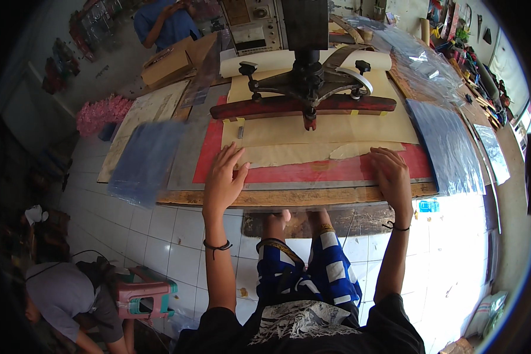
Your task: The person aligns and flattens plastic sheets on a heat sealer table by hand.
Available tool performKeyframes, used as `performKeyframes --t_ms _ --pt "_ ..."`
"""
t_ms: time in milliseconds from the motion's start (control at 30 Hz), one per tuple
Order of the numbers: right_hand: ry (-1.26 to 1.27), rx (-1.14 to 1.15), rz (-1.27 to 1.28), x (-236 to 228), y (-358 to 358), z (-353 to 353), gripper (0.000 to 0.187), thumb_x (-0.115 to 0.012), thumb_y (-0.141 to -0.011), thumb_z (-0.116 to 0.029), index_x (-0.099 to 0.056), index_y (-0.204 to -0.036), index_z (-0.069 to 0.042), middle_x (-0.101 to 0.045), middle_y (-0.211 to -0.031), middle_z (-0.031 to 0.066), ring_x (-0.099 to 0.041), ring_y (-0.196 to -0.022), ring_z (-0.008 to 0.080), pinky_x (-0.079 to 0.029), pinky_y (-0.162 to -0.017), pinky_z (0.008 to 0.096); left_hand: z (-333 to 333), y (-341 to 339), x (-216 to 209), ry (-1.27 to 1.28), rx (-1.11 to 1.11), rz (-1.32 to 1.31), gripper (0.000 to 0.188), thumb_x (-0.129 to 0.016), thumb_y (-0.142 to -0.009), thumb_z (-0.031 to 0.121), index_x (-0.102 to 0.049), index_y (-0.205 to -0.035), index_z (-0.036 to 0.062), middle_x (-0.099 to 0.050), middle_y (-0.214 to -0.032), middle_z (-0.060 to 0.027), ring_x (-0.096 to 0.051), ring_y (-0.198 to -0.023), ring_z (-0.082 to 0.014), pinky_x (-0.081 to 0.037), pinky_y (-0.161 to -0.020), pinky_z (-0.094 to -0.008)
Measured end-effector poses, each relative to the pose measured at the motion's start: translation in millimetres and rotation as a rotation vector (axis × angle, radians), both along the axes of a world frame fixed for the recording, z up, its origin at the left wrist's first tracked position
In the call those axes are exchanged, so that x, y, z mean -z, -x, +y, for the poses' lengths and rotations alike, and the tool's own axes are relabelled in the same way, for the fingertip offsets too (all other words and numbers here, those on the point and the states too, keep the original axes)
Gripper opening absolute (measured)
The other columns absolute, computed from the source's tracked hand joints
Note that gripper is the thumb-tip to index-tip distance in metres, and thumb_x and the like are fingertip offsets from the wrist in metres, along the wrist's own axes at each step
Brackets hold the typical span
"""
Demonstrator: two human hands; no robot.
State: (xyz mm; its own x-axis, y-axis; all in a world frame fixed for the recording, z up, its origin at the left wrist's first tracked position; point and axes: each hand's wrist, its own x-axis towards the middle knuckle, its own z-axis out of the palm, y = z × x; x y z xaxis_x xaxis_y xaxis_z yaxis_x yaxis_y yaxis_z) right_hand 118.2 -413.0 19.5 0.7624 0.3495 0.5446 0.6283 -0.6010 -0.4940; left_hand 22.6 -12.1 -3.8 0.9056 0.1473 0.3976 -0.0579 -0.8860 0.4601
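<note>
My left hand (pixel 223 177) lies palm down at the left front of the work surface, fingers stretched out and thumb apart. Its fingertips touch the tan sheet (pixel 277 154), whose front edge is torn and uneven. At the right front, my right hand (pixel 392 177) rests with its fingers slightly bent, over the red mat (pixel 416 165) under the tan sheet. What seems to be a thin clear plastic film spans between the hands; its edges are hard to make out. Just beyond them is the long red bar (pixel 348 105) of a press, carried by a dark metal bracket (pixel 307 82).
Bluish clear plastic sheets lie in a left stack (pixel 144 159) and a right stack (pixel 445 144). A cardboard box (pixel 168 62) and a control unit (pixel 253 29) stand behind. One person (pixel 165 23) is at the back; another (pixel 71 301) bends beside a stool (pixel 144 298) at lower left.
</note>
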Motion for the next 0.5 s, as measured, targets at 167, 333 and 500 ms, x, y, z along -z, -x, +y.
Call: performKeyframes --t_ms 167,333,500 --pt "0.104 -0.068 -0.06 -10.7 -5.5 30.0 0.028 -0.066 -0.094 -0.013 -0.072 -0.119 -0.002 -0.068 -0.132 0.0176 -0.061 -0.127 0.0369 -0.04 -0.116 0.0495 -2.1 2.3 -0.8 -0.052 -0.015 0.0 0.047 -0.063 -0.102 0.03 -0.06 -0.143 0.0088 -0.049 -0.157 -0.0151 -0.041 -0.148 -0.0355 -0.037 -0.12 -0.0448" --pt "0.366 -0.165 -0.008 -0.2 -9.8 63.7 0.044 -0.056 -0.105 -0.03 -0.06 -0.142 -0.006 -0.053 -0.152 0.018 -0.045 -0.145 0.0355 -0.027 -0.125 0.0508 -4.6 2.1 -0.7 -0.097 0.007 0.04 0.049 -0.06 -0.103 0.039 -0.06 -0.146 0.0157 -0.046 -0.16 -0.0149 -0.038 -0.15 -0.037 -0.03 -0.124 -0.0467" --pt "0.403 -0.149 0.039 9.1 -13.2 59.6 0.047 -0.048 -0.109 -0.033 -0.054 -0.149 -0.009 -0.048 -0.158 0.0143 -0.038 -0.15 0.0336 -0.024 -0.127 0.0497 -5.8 1.1 2.9 -0.139 -0.005 0.057 0.05 -0.058 -0.103 0.043 -0.059 -0.147 0.0187 -0.044 -0.161 -0.0146 -0.038 -0.15 -0.0376 -0.026 -0.126 -0.0482"
